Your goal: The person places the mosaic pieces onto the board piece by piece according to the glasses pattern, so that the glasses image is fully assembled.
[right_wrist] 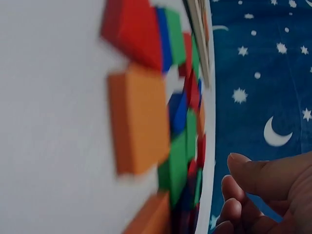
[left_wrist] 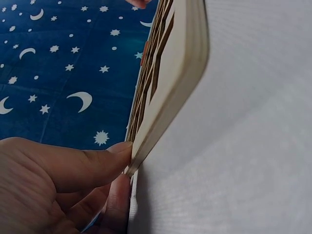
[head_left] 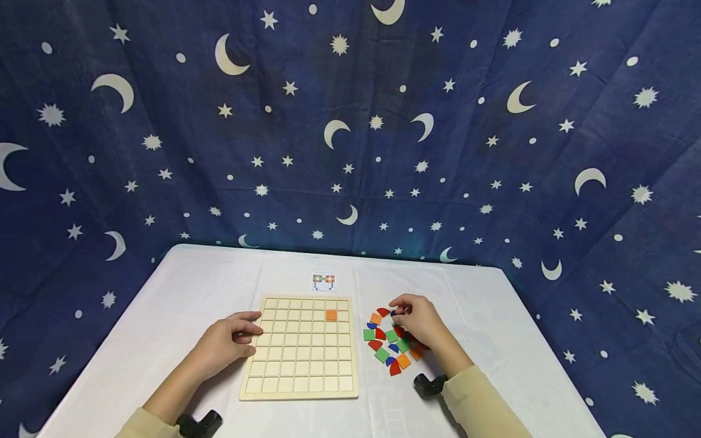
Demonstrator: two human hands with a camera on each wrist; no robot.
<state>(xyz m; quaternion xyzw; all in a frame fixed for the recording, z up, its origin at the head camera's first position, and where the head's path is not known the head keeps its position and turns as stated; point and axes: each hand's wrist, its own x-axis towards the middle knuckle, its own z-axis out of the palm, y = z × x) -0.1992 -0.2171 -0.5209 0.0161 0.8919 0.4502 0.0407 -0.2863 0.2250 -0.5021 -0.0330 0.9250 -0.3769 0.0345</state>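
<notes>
My left hand rests at the left edge of a pale wooden grid board. In the left wrist view, thumb and fingertips touch the rim of the board. One orange square tile sits in a cell of the second row from the far edge, toward the right. My right hand hovers over the far right of a loose pile of coloured pieces. A gap shows between thumb and fingers of the right hand, with nothing visible in it. The pile has green squares, orange squares, red quarter-round pieces and blue half-round pieces.
A small printed pattern card lies beyond the board's far edge. White cloth covers the table. Behind it hangs a dark blue curtain with moons and stars. A black band with a camera is on the right wrist.
</notes>
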